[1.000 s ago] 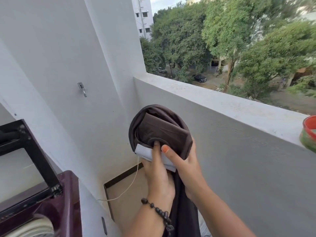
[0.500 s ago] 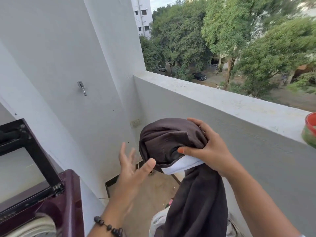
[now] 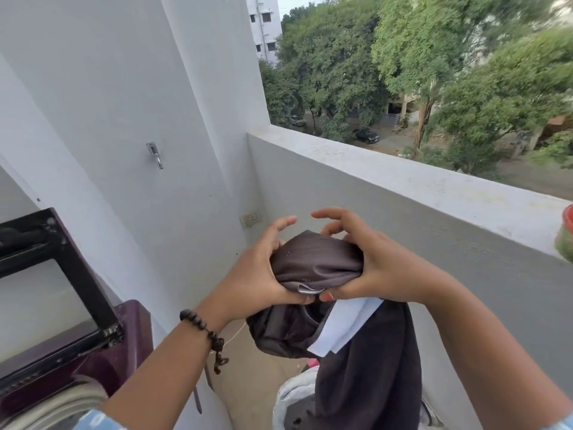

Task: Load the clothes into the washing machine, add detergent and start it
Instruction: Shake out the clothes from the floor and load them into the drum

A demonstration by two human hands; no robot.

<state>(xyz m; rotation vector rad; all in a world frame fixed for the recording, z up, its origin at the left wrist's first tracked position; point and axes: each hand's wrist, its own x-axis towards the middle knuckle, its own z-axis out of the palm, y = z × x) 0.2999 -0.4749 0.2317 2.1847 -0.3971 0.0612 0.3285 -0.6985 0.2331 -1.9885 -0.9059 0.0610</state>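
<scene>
A dark brown garment (image 3: 316, 262) with a white inner panel (image 3: 344, 324) is bunched between both hands in front of me, and its length hangs down below them. My left hand (image 3: 257, 274), with a bead bracelet on the wrist, grips the bunch from the left. From the right, my right hand (image 3: 372, 265) grips the same bunch, thumb underneath and upper fingers lifted. The maroon top-loading washing machine (image 3: 130, 330) stands at the lower left with its black-framed lid (image 3: 77, 274) raised; the drum rim (image 3: 62, 401) shows at the bottom edge.
A grey parapet wall (image 3: 403, 193) runs across the right, with a red and green pot (image 3: 566, 234) on its ledge. White walls close the left, with a metal hook (image 3: 155, 155) and a socket (image 3: 249, 219). More laundry (image 3: 294, 398) lies below the hanging garment.
My left hand, open and free half a second ago, has come back onto the garment. Both hands have lowered and gathered the cloth into a tighter bunch.
</scene>
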